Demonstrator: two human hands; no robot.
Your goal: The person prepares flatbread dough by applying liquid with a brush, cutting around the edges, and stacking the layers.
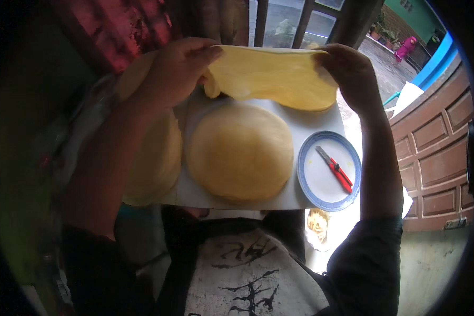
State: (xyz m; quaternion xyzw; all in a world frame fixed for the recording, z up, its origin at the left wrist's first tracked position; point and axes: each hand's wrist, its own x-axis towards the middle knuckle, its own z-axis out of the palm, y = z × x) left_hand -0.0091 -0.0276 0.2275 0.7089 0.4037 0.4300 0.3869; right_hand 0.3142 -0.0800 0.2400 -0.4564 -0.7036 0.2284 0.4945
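Note:
A thin yellow sheet of dough [274,76] is stretched between my two hands over the far part of the table. My left hand [192,60] pinches its left end, where a small flap curls down. At the opposite end my right hand [347,68] grips the upper right corner. Nearer to me lies a round stack of dough sheets [239,152]. Another pile of dough sheets [155,166] sits at the left, partly hidden by my left forearm. A red utility knife [338,173] with its blade out rests on a blue-rimmed white plate [306,184] at the right.
The white table [192,199] ends close to my body. Below its right front corner stands a bag of yellowish pieces [318,226]. A brown panelled door [432,152] is on the right. Outside, a person in pink [405,48] is visible. A red curtain [116,31] hangs behind.

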